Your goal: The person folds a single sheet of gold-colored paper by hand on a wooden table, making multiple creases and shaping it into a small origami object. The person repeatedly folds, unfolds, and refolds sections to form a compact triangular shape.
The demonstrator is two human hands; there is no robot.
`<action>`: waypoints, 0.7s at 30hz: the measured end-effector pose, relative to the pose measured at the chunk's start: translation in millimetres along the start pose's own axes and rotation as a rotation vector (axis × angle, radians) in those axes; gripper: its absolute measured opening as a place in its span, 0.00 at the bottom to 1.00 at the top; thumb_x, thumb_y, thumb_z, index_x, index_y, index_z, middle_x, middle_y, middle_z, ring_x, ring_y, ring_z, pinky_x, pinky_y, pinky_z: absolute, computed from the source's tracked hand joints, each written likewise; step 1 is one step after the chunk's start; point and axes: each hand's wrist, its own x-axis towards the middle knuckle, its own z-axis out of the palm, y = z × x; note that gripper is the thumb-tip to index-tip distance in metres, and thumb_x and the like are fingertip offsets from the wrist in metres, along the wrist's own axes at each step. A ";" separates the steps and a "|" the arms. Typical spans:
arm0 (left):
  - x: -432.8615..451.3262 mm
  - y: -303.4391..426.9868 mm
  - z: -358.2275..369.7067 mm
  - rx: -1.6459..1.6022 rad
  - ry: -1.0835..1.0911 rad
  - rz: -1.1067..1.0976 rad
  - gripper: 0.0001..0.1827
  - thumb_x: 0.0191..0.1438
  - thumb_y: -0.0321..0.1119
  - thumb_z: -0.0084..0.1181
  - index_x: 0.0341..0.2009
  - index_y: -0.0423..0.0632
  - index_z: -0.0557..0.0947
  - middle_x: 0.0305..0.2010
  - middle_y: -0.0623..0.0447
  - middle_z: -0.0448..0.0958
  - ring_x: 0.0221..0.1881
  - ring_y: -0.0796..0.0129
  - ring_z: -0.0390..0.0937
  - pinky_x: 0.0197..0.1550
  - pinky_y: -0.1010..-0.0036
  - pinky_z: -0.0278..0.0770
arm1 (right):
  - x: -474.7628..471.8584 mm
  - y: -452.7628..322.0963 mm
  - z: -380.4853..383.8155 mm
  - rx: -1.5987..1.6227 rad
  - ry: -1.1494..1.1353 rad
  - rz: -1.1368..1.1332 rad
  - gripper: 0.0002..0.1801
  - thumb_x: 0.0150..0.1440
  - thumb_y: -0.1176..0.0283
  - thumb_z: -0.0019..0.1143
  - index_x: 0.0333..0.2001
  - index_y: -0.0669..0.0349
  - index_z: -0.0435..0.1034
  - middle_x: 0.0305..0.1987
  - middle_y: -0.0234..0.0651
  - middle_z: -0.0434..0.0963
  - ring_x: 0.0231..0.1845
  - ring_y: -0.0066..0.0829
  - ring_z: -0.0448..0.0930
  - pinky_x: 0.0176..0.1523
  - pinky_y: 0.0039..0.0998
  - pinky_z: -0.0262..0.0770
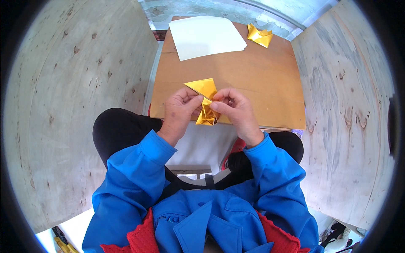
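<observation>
A partly folded piece of shiny gold paper (207,115) is held over the near edge of the brown board, between both hands. One flat triangular flap of it points up and left; the lower part is creased and opened into a small hollow. My left hand (178,109) pinches its left side near the middle, thumb on top. From the right, my right hand (236,109) grips the same piece with thumb and fingers. The fingertips behind the paper are partly hidden.
A brown board tabletop (253,79) lies before me. White paper sheets (205,36) are stacked at its far left, and a folded gold paper shape (260,35) sits at the far right. Wooden panels (79,95) stand on both sides. My knees flank the near edge.
</observation>
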 end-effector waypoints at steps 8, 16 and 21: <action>-4.5 5.7 5.2 0.032 -0.032 0.008 0.07 0.64 0.31 0.61 0.42 0.41 0.83 0.33 0.54 0.83 0.30 0.77 0.79 0.34 0.80 0.79 | 10.2 16.2 5.9 -0.183 0.153 -0.073 0.26 0.60 0.68 0.71 0.57 0.64 0.67 0.44 0.30 0.75 0.42 0.17 0.75 0.48 0.20 0.77; -7.2 7.2 5.0 0.014 -0.057 0.011 0.07 0.64 0.32 0.61 0.42 0.42 0.83 0.33 0.54 0.82 0.31 0.77 0.79 0.34 0.81 0.79 | 9.1 12.6 8.4 -0.205 0.124 -0.073 0.25 0.61 0.68 0.70 0.57 0.65 0.67 0.45 0.29 0.75 0.44 0.17 0.74 0.50 0.20 0.77; -6.6 6.1 4.1 0.030 -0.056 0.019 0.07 0.64 0.32 0.60 0.42 0.42 0.83 0.34 0.54 0.83 0.31 0.77 0.80 0.34 0.81 0.79 | 8.5 11.0 9.1 -0.151 0.120 -0.052 0.25 0.61 0.68 0.70 0.57 0.64 0.68 0.46 0.29 0.75 0.45 0.17 0.74 0.51 0.21 0.76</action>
